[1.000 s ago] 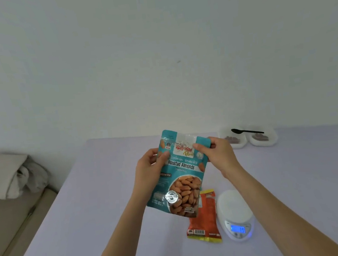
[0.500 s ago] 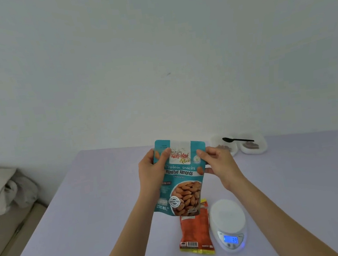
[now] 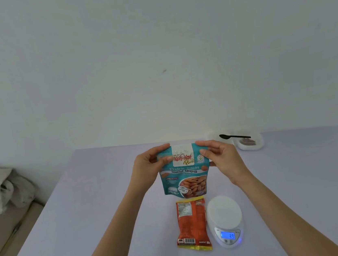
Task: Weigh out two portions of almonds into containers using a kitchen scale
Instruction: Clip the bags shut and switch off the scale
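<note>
A blank pale wall fills most of our view, and below it a lavender table (image 3: 90,222) runs back to meet it, with a heap of cloth (image 3: 3,188) off its left edge.

What we notice first is the change in the teal almond pouch (image 3: 185,174). A second ago it hung tilted, the left hand wrapped round its side. Now it is upright above the middle of the table, well clear of the surface, and the grip has moved to the top. The left hand (image 3: 147,168) pinches the upper left corner between thumb and fingers, and the right hand (image 3: 221,159) pinches the upper right in the same way. We read that as getting ready to tear or pull the seal open. The top looks closed, so we judge that no almonds have come out of this pouch yet.

Nothing else has moved. An orange packet (image 3: 191,223) lies flat below the pouch, just beside the white scale (image 3: 225,221). The scale's platform is bare, yet its lit display shows 39 as before, so we would zero it once a container is on.

The two white containers (image 3: 260,141) sit at the far edge with a black spoon (image 3: 234,136) laid across them. The right one holds something brown, which is too small for us to identify. The left one is partly hidden behind the right hand.
</note>
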